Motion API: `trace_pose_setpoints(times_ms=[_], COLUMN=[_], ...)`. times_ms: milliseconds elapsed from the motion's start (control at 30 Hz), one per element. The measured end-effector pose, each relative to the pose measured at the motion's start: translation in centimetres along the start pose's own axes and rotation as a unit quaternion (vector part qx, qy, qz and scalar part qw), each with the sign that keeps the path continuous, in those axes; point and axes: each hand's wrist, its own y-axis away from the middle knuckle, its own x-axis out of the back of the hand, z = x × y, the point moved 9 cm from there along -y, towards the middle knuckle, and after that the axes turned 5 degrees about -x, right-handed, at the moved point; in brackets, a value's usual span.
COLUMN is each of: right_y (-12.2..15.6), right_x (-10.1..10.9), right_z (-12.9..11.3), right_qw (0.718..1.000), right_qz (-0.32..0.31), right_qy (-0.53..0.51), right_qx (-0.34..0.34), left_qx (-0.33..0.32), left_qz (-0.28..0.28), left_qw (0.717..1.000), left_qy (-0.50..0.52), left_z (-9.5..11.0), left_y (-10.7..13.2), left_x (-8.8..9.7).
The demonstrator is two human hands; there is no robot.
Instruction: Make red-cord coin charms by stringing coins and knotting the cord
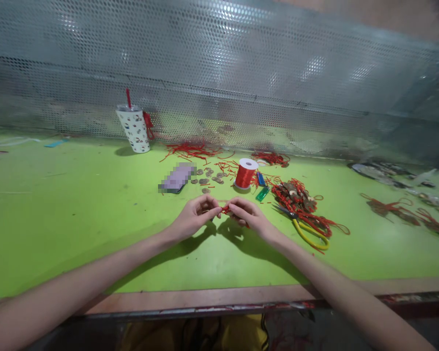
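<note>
Thin red cord (225,209), apparently being knotted | left hand (201,213), right hand (247,214): fingers pinch it | next likely needs even tension | yellow-handled metal scissors (295,218), three o'clock

Above the table (95,209), a cord (225,209) sat between the left hand (197,214) and right hand (249,214). Beyond them stood a spool (246,175), coins (204,181) to its left; farther left, a cup (135,131) stood before a mesh panel (205,63). Scissors (294,217) lay right of the right hand.
</note>
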Motion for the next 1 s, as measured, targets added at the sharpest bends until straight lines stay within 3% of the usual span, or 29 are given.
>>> trace_pose_setpoints(times_ms=[333, 633, 1000], right_y=[-0.33, 0.27, 0.46], right_x=[-0.32, -0.59, -0.91], right_z=[0.10, -0.10, -0.27], right_qw=[0.999, 0.999, 0.999], right_qz=[-0.029, -0.047, -0.044], right_qy=[-0.032, 0.004, 0.011], right_qx=[0.023, 0.012, 0.010], left_qx=[-0.013, 0.003, 0.019], left_qz=[0.024, -0.021, -0.032], left_qw=[1.000, 1.000, 0.999], left_qy=[0.002, 0.010, 0.009], left_z=[0.15, -0.05, -0.63], left_y=[-0.44, -0.37, -0.35], left_x=[0.72, 0.11, -0.16])
